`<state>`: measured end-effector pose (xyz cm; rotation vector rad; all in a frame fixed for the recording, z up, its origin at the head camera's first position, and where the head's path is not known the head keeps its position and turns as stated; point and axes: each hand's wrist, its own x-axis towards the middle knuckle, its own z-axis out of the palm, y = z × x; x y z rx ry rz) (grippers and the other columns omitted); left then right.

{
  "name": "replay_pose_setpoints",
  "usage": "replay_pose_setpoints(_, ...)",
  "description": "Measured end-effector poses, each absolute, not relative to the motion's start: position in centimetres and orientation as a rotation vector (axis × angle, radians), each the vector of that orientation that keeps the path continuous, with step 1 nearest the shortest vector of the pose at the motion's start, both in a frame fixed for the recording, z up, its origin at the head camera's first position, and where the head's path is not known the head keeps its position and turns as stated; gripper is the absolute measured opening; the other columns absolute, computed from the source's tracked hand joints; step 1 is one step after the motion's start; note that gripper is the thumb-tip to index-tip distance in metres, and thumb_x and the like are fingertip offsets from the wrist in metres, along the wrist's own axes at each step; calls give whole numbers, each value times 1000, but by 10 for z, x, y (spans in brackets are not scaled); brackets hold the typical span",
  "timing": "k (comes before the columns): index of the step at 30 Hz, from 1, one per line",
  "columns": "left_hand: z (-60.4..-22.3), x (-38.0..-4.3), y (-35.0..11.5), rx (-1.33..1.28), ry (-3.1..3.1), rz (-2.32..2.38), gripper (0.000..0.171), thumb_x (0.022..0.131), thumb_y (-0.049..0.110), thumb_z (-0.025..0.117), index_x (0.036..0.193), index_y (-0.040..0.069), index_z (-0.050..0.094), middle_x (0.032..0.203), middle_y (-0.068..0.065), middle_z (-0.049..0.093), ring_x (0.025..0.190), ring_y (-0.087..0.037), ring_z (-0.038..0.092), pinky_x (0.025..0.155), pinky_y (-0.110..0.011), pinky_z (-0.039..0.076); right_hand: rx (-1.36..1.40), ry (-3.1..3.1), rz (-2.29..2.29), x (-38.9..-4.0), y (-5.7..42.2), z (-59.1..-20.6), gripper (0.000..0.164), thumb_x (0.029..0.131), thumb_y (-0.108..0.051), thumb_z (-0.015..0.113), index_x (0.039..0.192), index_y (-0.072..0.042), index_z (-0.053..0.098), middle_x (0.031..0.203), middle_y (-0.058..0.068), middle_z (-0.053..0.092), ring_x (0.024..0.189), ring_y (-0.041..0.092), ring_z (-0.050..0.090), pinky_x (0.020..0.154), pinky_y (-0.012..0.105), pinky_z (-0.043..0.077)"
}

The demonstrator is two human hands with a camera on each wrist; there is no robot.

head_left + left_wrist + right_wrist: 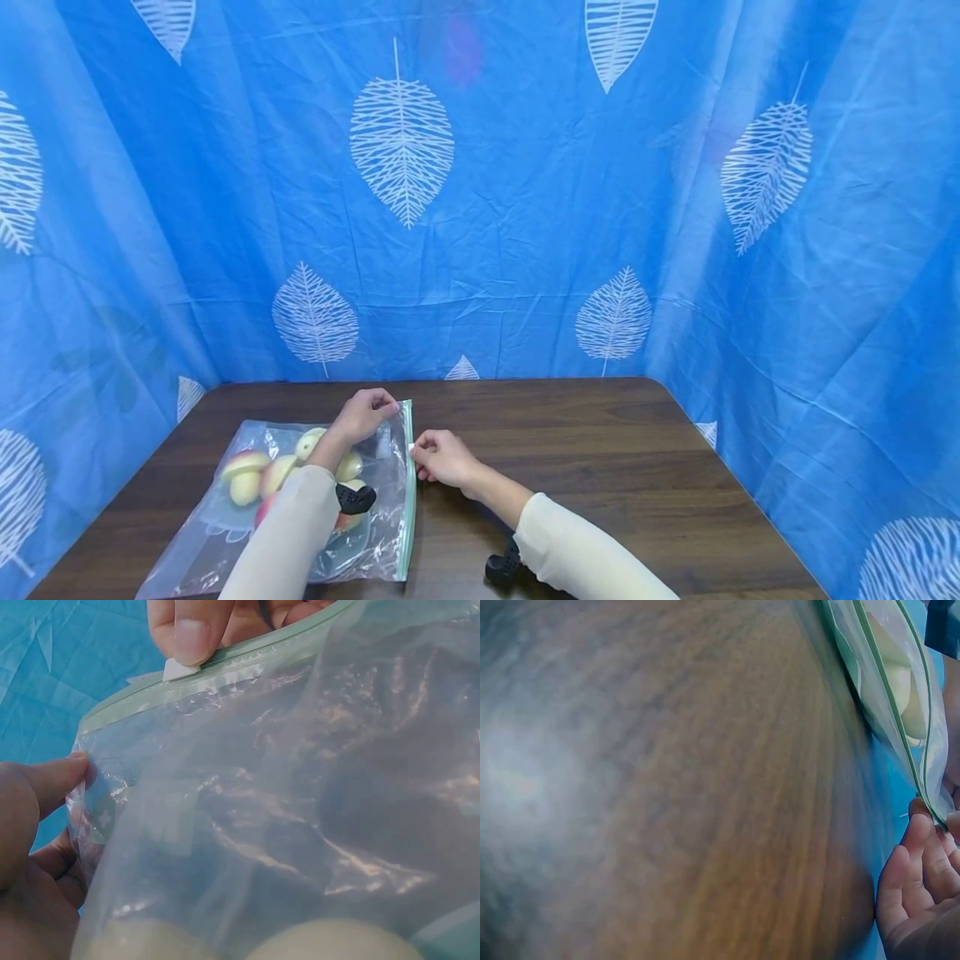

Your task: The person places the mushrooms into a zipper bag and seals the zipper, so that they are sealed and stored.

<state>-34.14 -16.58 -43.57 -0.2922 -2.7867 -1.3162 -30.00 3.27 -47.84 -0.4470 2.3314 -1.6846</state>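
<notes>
A clear zip bag (384, 533) with a pale green zip strip (407, 533) lies on the left of the table. Inside are several rounded yellow-and-red pieces (245, 477), like toy fruit, partly hidden by the left arm. My left hand (365, 414) pinches the bag's side edge near the far end of the strip. With thumb and fingers my right hand (446, 460) pinches a small white slider (180, 670) on that strip. The right wrist view shows two green zip lines (889, 682) apart along part of the mouth, meeting at the right hand's fingers.
The dark wooden table (600, 467) extends to the right of the bag. A blue curtain (495, 208) with white leaf prints hangs behind and on both sides. Black wrist straps (504, 567) sit by the cream sleeves.
</notes>
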Motion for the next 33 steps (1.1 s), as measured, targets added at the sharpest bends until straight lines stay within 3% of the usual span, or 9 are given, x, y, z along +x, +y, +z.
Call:
replay_pose_setpoints(15,-433,-339,-168,-287,-2778,-1341,11,103,11,63,98,4,70,89,-6,61,81,-24,52,67,-35,44,-440,2293,-1681,-291,31,-482,11,104,-14,60,97,-7,63,74,3,66,59,12,61,48,21,50)
replay_pose_setpoints(33,-432,-341,-167,-301,-2762,-1338,10,101,8,64,97,2,70,86,-6,62,79,-23,53,64,-34,45,-497,2290,-1618,-275,35,-481,14,105,-15,60,95,-6,64,73,4,66,62,14,62,51,26,51)
